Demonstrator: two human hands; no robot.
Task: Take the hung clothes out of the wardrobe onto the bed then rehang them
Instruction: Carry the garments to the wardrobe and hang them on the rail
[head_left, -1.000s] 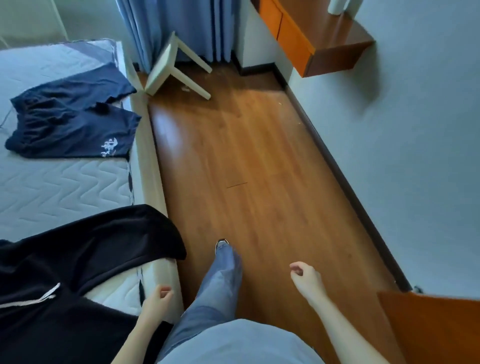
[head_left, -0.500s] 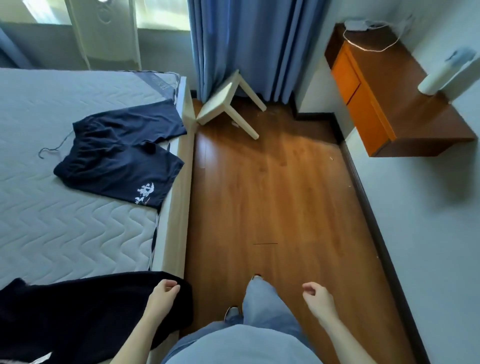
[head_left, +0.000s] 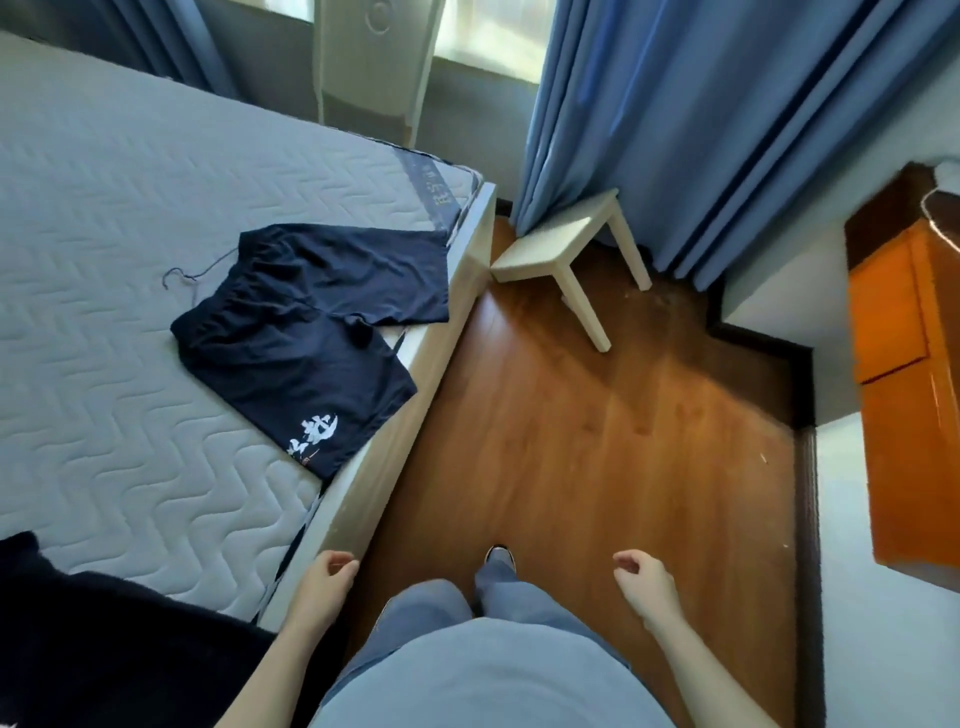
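Navy shorts (head_left: 311, 338) with a white print lie flat on the bed (head_left: 104, 291) near its right edge, a thin wire hanger (head_left: 195, 273) poking out at the waistband. A black garment (head_left: 104, 654) covers the bed's near corner at the lower left. My left hand (head_left: 324, 579) hangs over the bed's wooden side rail, fingers loosely curled, holding nothing. My right hand (head_left: 641, 577) hangs over the floor, fingers loosely curled and empty. The wardrobe is out of view.
A white stool (head_left: 566, 249) stands on the wooden floor (head_left: 571, 441) by the blue curtains (head_left: 701, 114). An orange cabinet (head_left: 904, 374) juts from the wall on the right. My legs in blue jeans (head_left: 493, 587) are below.
The view has moved forward along the bed and tilted up; the shorts are now closer. My left hand has come off the black garment to the bed rail.
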